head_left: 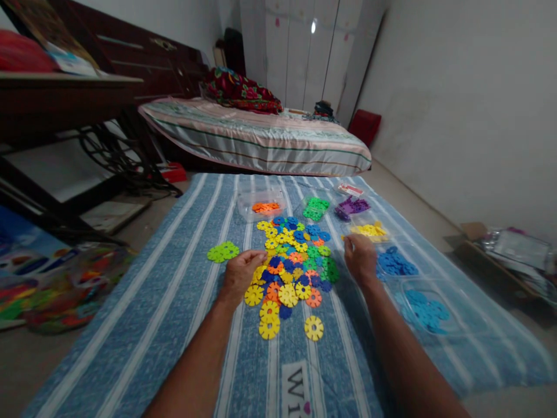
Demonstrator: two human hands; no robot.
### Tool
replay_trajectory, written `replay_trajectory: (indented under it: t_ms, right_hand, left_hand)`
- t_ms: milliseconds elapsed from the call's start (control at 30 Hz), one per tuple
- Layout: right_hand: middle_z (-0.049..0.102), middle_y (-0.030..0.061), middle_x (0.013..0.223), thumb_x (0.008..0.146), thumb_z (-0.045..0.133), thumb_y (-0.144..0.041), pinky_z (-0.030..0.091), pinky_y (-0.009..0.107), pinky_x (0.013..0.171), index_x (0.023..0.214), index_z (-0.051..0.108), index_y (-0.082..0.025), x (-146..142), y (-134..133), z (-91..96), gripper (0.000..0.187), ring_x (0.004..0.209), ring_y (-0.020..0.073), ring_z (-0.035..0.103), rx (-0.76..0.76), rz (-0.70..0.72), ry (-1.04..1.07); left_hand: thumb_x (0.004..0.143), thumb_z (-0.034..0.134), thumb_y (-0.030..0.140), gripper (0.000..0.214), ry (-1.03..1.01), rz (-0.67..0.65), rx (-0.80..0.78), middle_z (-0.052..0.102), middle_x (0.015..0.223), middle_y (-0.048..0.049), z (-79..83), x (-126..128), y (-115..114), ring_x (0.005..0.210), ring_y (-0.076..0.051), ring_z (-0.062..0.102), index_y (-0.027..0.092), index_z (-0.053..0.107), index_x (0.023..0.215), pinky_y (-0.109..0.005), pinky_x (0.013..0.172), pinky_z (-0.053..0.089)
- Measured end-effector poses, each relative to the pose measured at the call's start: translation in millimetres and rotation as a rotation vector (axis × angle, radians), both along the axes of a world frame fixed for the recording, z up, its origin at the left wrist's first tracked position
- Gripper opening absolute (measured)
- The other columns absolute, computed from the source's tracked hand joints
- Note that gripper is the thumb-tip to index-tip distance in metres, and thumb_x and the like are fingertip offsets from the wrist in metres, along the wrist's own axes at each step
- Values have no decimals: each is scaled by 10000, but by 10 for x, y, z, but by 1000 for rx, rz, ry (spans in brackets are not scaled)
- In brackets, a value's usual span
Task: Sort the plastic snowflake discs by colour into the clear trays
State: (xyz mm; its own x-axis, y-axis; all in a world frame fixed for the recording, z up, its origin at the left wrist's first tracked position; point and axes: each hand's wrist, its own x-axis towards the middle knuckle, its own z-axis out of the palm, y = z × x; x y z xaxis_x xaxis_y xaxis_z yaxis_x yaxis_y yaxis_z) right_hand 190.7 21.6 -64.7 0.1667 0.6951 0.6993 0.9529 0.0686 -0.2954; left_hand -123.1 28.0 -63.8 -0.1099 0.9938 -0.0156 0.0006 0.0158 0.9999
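A loose pile of notched plastic discs (pixel 288 295) in yellow, orange, blue and green lies on the striped cloth in front of me. My left hand (pixel 242 273) is at the pile's left edge, thumb and fingers pinched together; what they hold, if anything, is hidden. Just beyond it lies a small group of lime green discs (pixel 223 251). My right hand (pixel 361 256) is closed to the right of the pile, near the clear tray of yellow discs (pixel 369 230). A bit of yellow shows at its fingertips, apparently a yellow disc. One yellow disc (pixel 314 328) lies apart, nearer me.
Clear containers hold orange discs (pixel 266 208), green discs (pixel 315 208), purple discs (pixel 352 206), blue discs (pixel 397 261) and light blue discs (pixel 424 312). A bed (pixel 261 136) stands beyond the table, a sewing-machine stand (pixel 117 157) at left, a cardboard box (pixel 500 249) at right.
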Motion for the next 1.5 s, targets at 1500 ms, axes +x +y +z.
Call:
replay_trajectory:
  t_ms: [1500]
  right_hand:
    - [682,70,834,931,539,-223,541,333,766,812,664,-209,-809,-789,-87,173,843,187,647,-68,631,308]
  left_hand:
    - [592,777,454,361,-14,-2,4,738,766,-46,14,43,-32,767,-201,664,159,749,799,-297,741,497]
